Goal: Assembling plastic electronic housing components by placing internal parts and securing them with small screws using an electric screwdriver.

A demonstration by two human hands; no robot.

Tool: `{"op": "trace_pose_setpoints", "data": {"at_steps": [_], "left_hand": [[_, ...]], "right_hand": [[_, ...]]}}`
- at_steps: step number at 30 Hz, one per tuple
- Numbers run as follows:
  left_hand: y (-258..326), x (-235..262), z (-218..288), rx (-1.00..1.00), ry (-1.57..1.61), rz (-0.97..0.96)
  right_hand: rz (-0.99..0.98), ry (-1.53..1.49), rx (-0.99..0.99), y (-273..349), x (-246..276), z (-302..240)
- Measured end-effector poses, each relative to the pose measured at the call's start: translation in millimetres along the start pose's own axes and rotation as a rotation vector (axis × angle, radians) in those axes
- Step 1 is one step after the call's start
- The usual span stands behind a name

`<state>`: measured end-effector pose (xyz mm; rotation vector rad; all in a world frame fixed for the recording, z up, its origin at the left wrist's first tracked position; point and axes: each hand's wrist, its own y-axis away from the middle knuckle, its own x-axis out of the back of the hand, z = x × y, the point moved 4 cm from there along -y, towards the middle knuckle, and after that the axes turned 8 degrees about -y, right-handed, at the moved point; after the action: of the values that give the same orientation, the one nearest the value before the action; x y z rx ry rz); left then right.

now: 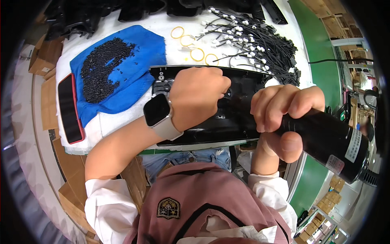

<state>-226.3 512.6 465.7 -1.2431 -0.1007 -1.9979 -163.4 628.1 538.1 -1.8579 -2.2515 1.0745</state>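
Observation:
A long, glossy black plastic panel (203, 135) lies across the table in front of me. Over its left half is my left hand (199, 95), with a watch on the wrist and the fingers curled closed. Whatever those fingers pinch, if anything, is hidden under the hand. My right hand (284, 112) wraps around a thick black electric screwdriver (321, 138) above the panel's right end. The tool lies tilted, its corded rear end toward the lower right. Its tip is hidden behind my fingers.
Small black screws (101, 69) are heaped on a blue cloth (148, 44) at left, beside a red-edged phone (71, 110). Several yellow rubber bands (197, 54) and a pile of black cables (264, 44) with white connectors lie beyond the panel. Black plastic parts (142, 9) line the far edge.

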Motion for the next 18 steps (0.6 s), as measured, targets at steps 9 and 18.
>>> {"op": "trace_pose_setpoints", "data": {"at_steps": [9,18], "left_hand": [[-0.3,1.1,-0.3,0.001,-0.004,-0.084],[10.1,21.4,1.6,-0.143,-0.084,0.061]], "right_hand": [[0.006,0.033,0.032,-0.4,-5.1,7.7],[0.063,0.049,0.137,5.4,-17.7,3.7]]}}
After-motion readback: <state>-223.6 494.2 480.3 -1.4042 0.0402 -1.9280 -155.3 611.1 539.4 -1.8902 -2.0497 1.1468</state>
